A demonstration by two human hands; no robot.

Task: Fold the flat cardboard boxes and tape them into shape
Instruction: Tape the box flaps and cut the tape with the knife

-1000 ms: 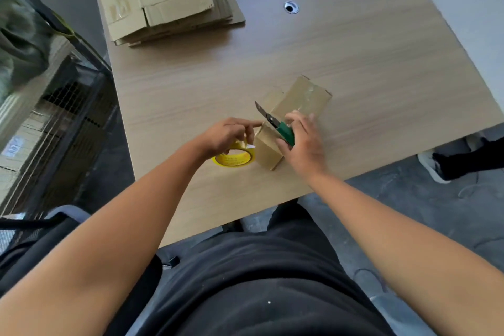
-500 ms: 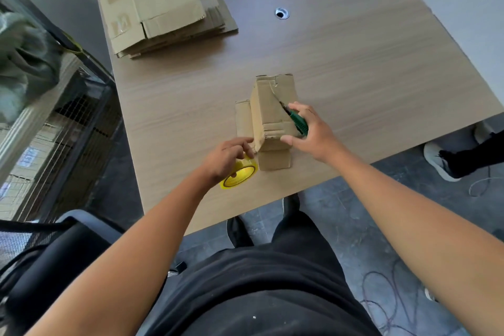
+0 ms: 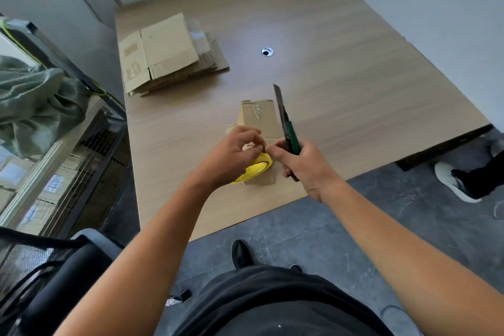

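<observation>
At the far left a green cloth (image 3: 32,101) lies on a wire cage (image 3: 90,150); the pale labels on the cage are too blurred for us to read. Further right, the stack of flat boxes (image 3: 169,54) lies on the far left part of the counter (image 3: 341,76), well apart from the hands, and it lies as it did half a second ago. Its top sheet carries tape patches, but we can read no print on it. The left grip (image 3: 234,153), a bare hand, was down on the yellow tape roll (image 3: 257,168) before. Now its fingers curl over the roll, which is tilted in front of the lower part of the folded box (image 3: 259,120). The box stands upright near the front edge of the counter, as before. The utility knife (image 3: 286,123) lay against the side of the box earlier; now its blade points up and away, free of the cardboard. The right grip (image 3: 302,163) has let go of the box and is closed around the green handle of the knife. Its thumb and forefinger meet the left fingertips just above the roll, and we cannot tell whether tape is between them. Behind them there is a round metal hole (image 3: 267,52) in the counter, and at the far right a white shoe (image 3: 452,180) on the floor.
</observation>
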